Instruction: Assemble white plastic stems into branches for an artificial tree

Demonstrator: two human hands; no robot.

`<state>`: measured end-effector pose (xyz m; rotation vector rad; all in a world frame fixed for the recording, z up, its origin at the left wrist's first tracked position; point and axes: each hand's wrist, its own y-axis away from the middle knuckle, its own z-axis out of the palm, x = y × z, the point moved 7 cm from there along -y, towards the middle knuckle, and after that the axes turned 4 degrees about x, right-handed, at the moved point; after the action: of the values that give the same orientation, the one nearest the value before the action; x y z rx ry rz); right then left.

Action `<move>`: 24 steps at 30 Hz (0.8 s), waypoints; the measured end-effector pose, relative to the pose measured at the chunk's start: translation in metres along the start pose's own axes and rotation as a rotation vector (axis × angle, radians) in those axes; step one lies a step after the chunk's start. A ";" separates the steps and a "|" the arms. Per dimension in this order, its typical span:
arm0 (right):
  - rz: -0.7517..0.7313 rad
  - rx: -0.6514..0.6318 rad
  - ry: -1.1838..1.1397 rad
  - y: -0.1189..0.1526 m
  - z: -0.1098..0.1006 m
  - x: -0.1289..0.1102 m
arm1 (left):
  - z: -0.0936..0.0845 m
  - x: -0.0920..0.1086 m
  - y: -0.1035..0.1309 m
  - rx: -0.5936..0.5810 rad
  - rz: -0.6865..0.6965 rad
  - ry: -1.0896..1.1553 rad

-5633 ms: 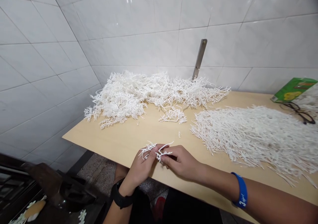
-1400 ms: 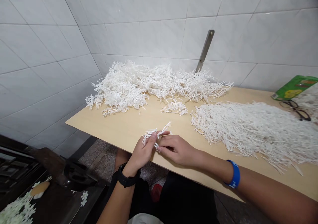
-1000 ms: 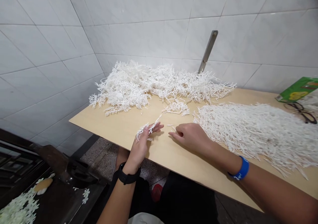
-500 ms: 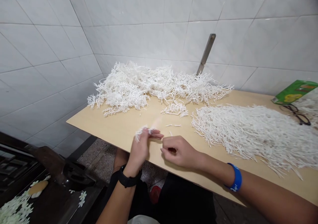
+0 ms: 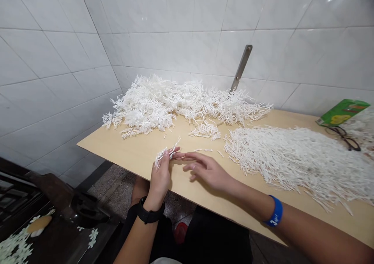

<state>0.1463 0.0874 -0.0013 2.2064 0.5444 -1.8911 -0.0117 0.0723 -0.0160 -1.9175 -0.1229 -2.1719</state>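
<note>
My left hand [image 5: 161,174] pinches a small white branched plastic sprig [image 5: 160,157] between thumb and fingers, above the front of the tabletop. Thin prongs of the sprig stick out past the thumb on both sides. Just to its right, my right hand [image 5: 209,171] has its fingers apart with nothing visible in them; its fingertips meet or overlap the left fingertips. A few loose white sticks [image 5: 203,150] lie behind the hands. Farther back is a small clump of white sprigs [image 5: 205,130], in front of a large tangled heap of sprigs [image 5: 163,104].
A wide pile of loose white sticks [image 5: 295,158] covers the table's right side. Beyond it are eyeglasses [image 5: 346,138] and a green packet [image 5: 341,112]. A metal bar [image 5: 242,67] stands against the tiled wall. White flower-shaped pieces [image 5: 93,237] lie on a dark surface at lower left.
My right hand has opened from a curled pinch and its fingers have stretched toward the left hand. Another loose stick now lies near the right pile. My left hand keeps the sprig.
</note>
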 end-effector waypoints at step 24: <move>-0.204 0.274 0.209 0.016 -0.022 -0.017 | 0.018 0.018 0.010 -0.255 -0.032 -0.200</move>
<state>0.1709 0.0786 0.0173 2.6370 0.5955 -1.9449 0.0064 0.0646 0.0033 -2.2849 0.0943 -2.0966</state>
